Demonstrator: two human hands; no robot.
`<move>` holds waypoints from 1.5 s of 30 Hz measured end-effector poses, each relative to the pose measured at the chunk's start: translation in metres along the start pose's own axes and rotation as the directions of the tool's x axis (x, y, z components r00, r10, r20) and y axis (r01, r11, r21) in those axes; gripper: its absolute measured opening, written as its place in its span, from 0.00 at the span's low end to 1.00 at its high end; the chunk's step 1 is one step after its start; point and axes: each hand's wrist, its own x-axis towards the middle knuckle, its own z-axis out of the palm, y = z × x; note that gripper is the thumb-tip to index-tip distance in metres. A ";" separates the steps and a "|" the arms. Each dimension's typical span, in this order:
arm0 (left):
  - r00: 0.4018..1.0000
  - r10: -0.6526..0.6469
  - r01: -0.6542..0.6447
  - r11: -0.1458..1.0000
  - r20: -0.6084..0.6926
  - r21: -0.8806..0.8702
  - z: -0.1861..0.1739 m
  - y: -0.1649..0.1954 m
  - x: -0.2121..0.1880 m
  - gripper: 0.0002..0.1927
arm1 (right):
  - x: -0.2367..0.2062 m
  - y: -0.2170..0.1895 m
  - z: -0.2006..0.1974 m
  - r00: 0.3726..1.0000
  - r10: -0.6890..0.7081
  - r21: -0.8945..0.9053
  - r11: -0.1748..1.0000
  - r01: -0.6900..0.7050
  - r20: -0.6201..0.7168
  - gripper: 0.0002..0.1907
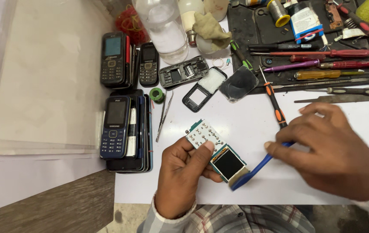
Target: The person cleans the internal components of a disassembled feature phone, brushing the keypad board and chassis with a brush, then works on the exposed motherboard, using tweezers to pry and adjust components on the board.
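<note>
Steadily now, your left hand [180,172] pinches the bare phone circuit board [216,149] while your right hand [333,155] presses the blue brush [258,166] to its near-right edge, so stroke lightly.

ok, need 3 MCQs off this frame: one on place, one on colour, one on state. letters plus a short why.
1. Where does the orange-handled screwdriver lie?
A. on the white sheet near the right hand
B. on top of the phone stack
C. inside the plastic bottle

2. What colour is the brush in the right hand?
A. red
B. blue
C. yellow

3. What state is the circuit board in?
A. shut inside a closed phone case
B. lying alone on the tool tray
C. bare, with its small screen showing, held in the left hand

Answers:
1 A, it rests on the white sheet just above the right hand's fingers.
2 B, its handle is plainly blue.
3 C, the left hand grips the bare board and the dark screen faces up.
</note>
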 end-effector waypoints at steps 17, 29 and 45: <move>0.996 0.036 -0.056 0.969 -0.087 -0.241 0.001 -0.026 0.016 0.12 | -0.009 -0.051 0.041 0.638 0.768 0.705 0.421 -0.570 0.058 0.24; 0.992 0.103 -0.079 0.956 0.071 -0.281 0.004 -0.026 0.003 0.18 | 0.019 -0.073 0.037 0.693 0.720 0.724 0.500 -0.476 -0.042 0.27; 0.970 0.237 -0.213 0.941 0.061 -0.264 -0.004 -0.023 -0.001 0.35 | -0.015 -0.051 0.015 0.723 0.691 0.713 0.506 -0.485 0.002 0.30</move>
